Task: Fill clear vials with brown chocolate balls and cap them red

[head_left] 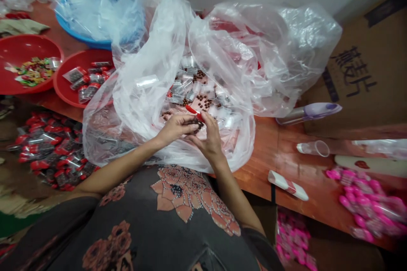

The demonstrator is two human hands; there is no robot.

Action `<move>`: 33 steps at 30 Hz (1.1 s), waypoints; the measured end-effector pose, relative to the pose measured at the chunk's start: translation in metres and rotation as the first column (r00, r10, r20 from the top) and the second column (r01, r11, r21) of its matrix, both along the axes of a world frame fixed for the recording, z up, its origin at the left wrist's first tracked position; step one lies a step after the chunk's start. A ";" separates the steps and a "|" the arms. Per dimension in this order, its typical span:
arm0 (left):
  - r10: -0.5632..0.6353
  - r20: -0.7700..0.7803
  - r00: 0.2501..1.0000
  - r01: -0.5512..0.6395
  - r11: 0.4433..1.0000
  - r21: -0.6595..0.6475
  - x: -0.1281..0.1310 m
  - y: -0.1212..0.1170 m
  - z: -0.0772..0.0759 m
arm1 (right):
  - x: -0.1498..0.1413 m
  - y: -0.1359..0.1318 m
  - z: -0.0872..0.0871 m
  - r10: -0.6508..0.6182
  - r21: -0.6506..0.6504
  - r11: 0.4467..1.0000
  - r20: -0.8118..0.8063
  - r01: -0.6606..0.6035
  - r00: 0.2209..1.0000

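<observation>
My left hand (175,129) is closed, its fingertips pinching a small container of dark brown beads (199,124). Its clear walls are mostly hidden by the fingers. Against it, my right hand (210,137) is closed too, thumb beneath and fingers at the red lid (192,110). The lid appears hinged open, though blur hides exactly how it joins. Both hands are over a large clear plastic bag (152,63) with its mouth spread wide. Inside the bag lie loose brown beads (203,102) and several clear empty-looking containers (182,84).
Left stand a red bowl of filled containers (59,87), a red bowl of colourful bits (28,44) and a blue basin (98,44). Filled red-lidded containers (54,148) are heaped below. Right are a purple-white tool (318,111), a clear cup (313,148), pink containers (365,203) and a cardboard box (359,63).
</observation>
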State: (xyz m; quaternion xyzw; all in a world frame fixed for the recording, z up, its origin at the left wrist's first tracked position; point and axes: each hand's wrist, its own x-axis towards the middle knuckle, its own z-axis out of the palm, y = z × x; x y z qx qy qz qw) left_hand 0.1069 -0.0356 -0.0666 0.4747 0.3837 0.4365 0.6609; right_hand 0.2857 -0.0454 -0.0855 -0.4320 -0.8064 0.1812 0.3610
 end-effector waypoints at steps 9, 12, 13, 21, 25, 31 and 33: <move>-0.033 0.268 0.963 0.114 0.949 -0.293 0.019 -0.001 0.003 | -0.007 -0.007 -0.010 -0.058 0.015 0.998 -0.043 0.058 0.997; -0.025 0.267 0.963 0.107 0.948 -0.299 0.021 0.000 0.004 | -0.006 -0.008 -0.012 -0.056 0.011 0.998 -0.019 0.056 0.998; -0.023 0.263 0.964 0.104 0.949 -0.298 0.021 0.000 0.004 | -0.006 -0.009 -0.013 -0.052 0.006 0.999 -0.023 0.052 0.998; 0.045 0.318 0.947 0.119 0.871 -0.476 0.012 0.002 0.008 | -0.012 -0.016 -0.008 -0.007 0.129 0.992 -0.037 0.012 0.999; 0.074 0.325 0.943 0.115 0.843 -0.526 0.010 0.001 0.011 | -0.016 -0.012 -0.001 0.006 0.157 0.987 0.043 -0.012 0.999; 0.113 0.302 0.947 0.066 0.850 -0.522 0.010 -0.005 0.016 | -0.011 -0.003 0.001 0.016 0.225 0.973 0.181 -0.057 0.983; 0.127 0.291 0.948 0.045 0.854 -0.518 0.013 -0.008 0.017 | -0.008 -0.001 0.000 0.008 0.267 0.961 0.234 -0.072 0.972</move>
